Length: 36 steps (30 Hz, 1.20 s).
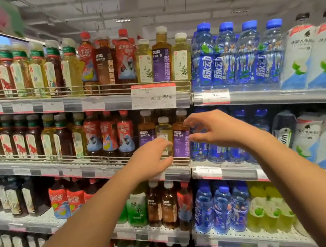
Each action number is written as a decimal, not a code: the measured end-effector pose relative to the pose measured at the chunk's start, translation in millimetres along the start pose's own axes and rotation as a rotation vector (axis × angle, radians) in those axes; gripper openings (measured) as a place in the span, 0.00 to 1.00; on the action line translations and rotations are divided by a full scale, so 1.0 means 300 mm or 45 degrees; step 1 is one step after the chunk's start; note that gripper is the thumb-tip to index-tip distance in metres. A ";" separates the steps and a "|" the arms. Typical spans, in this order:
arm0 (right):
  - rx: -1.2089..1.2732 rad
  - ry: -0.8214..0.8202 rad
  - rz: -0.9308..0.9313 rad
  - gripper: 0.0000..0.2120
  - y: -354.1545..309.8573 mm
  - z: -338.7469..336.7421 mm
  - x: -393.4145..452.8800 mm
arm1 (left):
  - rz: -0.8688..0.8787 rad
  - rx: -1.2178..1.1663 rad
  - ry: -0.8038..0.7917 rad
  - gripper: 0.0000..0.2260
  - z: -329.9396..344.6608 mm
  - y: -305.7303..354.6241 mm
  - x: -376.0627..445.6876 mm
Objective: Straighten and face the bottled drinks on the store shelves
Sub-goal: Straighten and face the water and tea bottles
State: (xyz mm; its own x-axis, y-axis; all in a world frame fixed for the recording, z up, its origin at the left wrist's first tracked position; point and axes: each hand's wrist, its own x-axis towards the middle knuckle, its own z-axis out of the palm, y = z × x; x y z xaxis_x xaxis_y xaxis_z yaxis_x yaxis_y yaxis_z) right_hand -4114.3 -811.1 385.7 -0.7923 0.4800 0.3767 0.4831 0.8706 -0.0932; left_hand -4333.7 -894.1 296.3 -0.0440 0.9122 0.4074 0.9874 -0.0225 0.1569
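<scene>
Reaching with left hand [152, 160] loosely spread at pale tea bottle [164, 135], right hand [213, 131] half-curled near purple-label bottle [181, 139], gripping nothing clearly; turning labels forward gently.

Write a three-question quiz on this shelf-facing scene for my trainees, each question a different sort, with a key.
1. True or false: the left hand is at the pale yellow bottle.
2. The right hand reaches the bottle with the purple label. Which shelf, counting from the top: A first, B second, C third?
3. Fill in: the blue bottles on the top shelf have ____ caps.

Key: 1 true; 2 B; 3 blue.
</scene>
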 end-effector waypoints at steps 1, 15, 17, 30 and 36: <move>-0.027 0.005 0.009 0.21 -0.005 -0.020 0.029 | 0.013 0.013 -0.002 0.25 -0.002 -0.021 0.043; -0.507 0.052 0.177 0.21 -0.073 -0.329 0.372 | 0.005 0.159 0.061 0.22 0.001 -0.141 0.403; -0.554 0.104 0.172 0.19 -0.080 -0.366 0.423 | -0.003 0.175 0.028 0.20 0.000 -0.133 0.412; -0.632 0.580 0.266 0.23 -0.119 -0.445 0.780 | 0.209 0.018 0.311 0.20 0.038 -0.186 0.370; -0.526 0.644 0.458 0.31 -0.082 -0.335 0.890 | 0.277 -0.141 0.284 0.21 0.021 -0.259 0.341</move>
State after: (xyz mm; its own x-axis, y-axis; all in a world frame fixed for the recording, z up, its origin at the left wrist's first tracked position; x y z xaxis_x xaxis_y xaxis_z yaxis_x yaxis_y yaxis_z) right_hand -4300.4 -715.2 581.2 -0.3387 0.5322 0.7759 0.8599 0.5099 0.0256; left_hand -4414.0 -796.4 320.0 0.1214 0.7693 0.6272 0.9553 -0.2623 0.1367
